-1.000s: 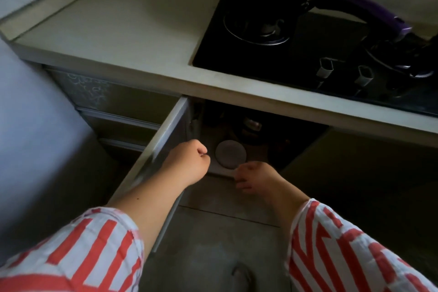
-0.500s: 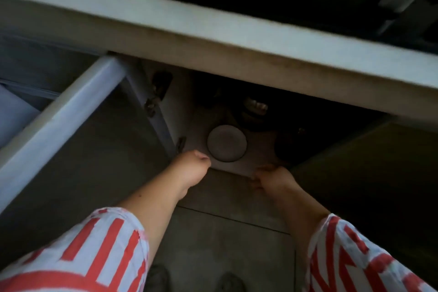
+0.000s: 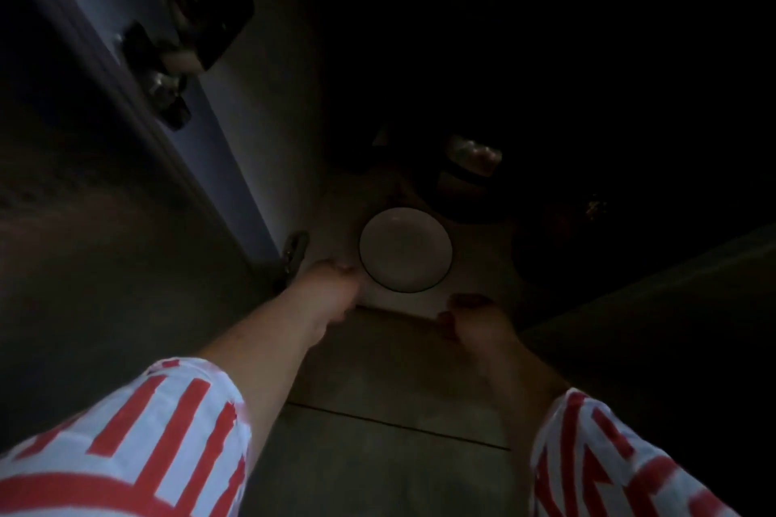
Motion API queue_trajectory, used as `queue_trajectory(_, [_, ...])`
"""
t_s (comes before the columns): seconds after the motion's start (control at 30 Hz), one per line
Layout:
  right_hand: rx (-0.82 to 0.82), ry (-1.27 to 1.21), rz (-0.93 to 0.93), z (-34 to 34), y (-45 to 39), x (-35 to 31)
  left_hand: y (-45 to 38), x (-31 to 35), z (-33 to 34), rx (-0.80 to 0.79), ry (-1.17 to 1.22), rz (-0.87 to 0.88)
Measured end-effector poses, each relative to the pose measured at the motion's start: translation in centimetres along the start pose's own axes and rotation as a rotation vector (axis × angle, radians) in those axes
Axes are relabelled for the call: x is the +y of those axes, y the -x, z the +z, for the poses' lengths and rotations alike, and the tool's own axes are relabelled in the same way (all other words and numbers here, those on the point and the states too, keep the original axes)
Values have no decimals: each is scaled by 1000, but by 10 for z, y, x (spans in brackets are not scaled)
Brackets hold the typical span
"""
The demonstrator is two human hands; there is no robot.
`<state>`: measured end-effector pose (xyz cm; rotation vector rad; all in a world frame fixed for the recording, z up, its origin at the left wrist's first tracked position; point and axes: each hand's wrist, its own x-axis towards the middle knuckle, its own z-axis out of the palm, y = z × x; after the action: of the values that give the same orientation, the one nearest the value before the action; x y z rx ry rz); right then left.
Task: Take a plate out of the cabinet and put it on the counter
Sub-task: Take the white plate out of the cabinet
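Note:
A white plate (image 3: pixel 405 250) with a thin dark rim lies flat on the pale cabinet floor (image 3: pixel 474 260), near its front edge. My left hand (image 3: pixel 334 285) is loosely curled into a fist just left of the plate, knuckles almost at its rim; whether it touches the plate I cannot tell. My right hand (image 3: pixel 468 315) rests at the front edge of the cabinet floor, below and right of the plate, holding nothing. Both forearms come from red-and-white striped sleeves.
The open cabinet door (image 3: pixel 138 67) stands at the left with its hinges (image 3: pixel 180 55) showing. Dark pots or bowls (image 3: pixel 466 176) sit behind the plate, and the cabinet's right side is in deep shadow. Grey floor tiles (image 3: pixel 378 453) lie below my arms.
My head has dropped below the counter, so the counter and stove are out of view. Both hands have moved forward to the cabinet's front edge, the left one up to the plate's rim.

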<state>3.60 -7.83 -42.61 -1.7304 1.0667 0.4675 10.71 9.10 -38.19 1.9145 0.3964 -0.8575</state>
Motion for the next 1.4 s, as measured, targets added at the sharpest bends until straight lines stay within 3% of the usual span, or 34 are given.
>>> queue_trajectory(0.17, [-21,419,-140,19,-56,5,-58,-16,6,-22,50,31])
queue_trajectory(0.23, [-27,740,-253,29,-83,11,-76,-23,6,-17,88,31])
queue_trajectory(0.37, [2,791,-270,44,-123,18,-97,-32,4,-13,133,33])
queue_trajectory(0.53, [18,1166,-376,59,-148,18,-102,-39,-4,-43,182,17])
queue_trajectory(0.73, [90,1058,-264,67,-153,14,-106,-43,-11,2,176,8])
queue_trajectory(0.83, [104,952,-320,70,-153,16,-107,-48,-12,1,177,-5])
queue_trajectory(1.0, [154,454,-140,62,-119,-2,-98,-37,-10,11,200,-14])
queue_trajectory(1.1, [122,442,-150,44,-85,-15,-77,-27,-6,10,190,-47])
queue_trajectory(1.2, [143,585,-171,23,-38,-23,-38,-14,-5,6,206,-95])
queue_trajectory(1.4, [97,617,-76,-24,86,-47,68,35,-22,50,326,-180])
